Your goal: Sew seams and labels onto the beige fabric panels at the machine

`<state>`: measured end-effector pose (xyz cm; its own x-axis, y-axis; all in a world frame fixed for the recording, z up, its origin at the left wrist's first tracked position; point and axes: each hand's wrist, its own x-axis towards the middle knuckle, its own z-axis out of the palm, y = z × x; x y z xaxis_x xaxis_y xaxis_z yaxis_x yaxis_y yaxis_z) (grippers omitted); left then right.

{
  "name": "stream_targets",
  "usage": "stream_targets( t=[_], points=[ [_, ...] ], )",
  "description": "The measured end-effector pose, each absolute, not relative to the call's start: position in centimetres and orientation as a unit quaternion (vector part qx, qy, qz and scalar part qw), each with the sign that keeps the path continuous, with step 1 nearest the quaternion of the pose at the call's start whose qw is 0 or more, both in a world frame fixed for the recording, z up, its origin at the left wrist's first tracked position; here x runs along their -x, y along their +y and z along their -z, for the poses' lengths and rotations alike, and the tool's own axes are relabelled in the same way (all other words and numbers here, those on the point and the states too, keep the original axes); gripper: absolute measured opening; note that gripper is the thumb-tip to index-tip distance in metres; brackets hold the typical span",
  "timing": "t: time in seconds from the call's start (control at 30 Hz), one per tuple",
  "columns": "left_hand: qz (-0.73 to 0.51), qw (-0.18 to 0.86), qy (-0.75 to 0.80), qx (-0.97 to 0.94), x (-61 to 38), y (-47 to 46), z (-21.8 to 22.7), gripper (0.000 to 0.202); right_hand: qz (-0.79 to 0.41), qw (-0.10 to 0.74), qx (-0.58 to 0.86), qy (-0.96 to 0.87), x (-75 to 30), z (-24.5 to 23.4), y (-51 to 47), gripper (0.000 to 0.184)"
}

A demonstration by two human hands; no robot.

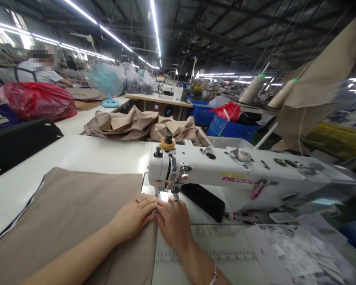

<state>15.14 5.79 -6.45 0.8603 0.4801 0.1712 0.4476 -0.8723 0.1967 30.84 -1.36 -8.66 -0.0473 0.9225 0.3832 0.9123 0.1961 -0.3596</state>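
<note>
A large piece of beige fabric (77,213) lies over the left part of the sewing table, its right edge running up to the needle area of a white sewing machine (201,166). My left hand (138,215) rests flat on the fabric just in front of the presser foot (158,192), fingers stretched forward. Beside it, my right hand (175,219) has bent fingers and thumb closed at the fabric's right edge. Both hands' fingertips nearly meet under the lit needle area. The fingertips partly cover the edge being held.
A black phone (206,200) lies under the machine arm. Small white labels (305,253) fill the right corner. Crumpled beige fabric (130,122) is heaped behind the table. Thread cones (253,88) stand at right. A blue fan (108,83) and a seated person (43,71) are at left.
</note>
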Motion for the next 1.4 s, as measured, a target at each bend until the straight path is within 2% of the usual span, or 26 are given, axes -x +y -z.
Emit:
stream_targets(
  t=[0.4,0.63,0.83,1.27,1.4],
  points=[
    [-0.101,0.064,0.238,-0.964,-15.5,6.5,6.5,0.033,0.015,0.267,0.650,-0.711,-31.2,8.7,-0.7,0.018],
    [-0.075,0.070,0.234,-0.967,-15.1,5.8,6.4,0.042,0.014,0.281,0.630,-0.724,-31.3,8.5,-1.2,0.010],
    [-0.071,0.095,0.275,-0.954,-15.8,7.1,6.5,0.037,0.014,0.251,0.668,-0.700,-31.4,8.4,-0.8,0.013],
    [-0.095,0.054,0.284,-0.953,-17.0,10.3,7.4,0.036,0.019,0.230,0.673,-0.703,-31.7,8.2,-0.5,0.016],
    [-0.063,0.040,0.283,-0.956,-16.7,9.0,6.6,0.035,0.016,0.239,0.657,-0.715,-31.8,8.3,-0.9,0.016]
  ],
)
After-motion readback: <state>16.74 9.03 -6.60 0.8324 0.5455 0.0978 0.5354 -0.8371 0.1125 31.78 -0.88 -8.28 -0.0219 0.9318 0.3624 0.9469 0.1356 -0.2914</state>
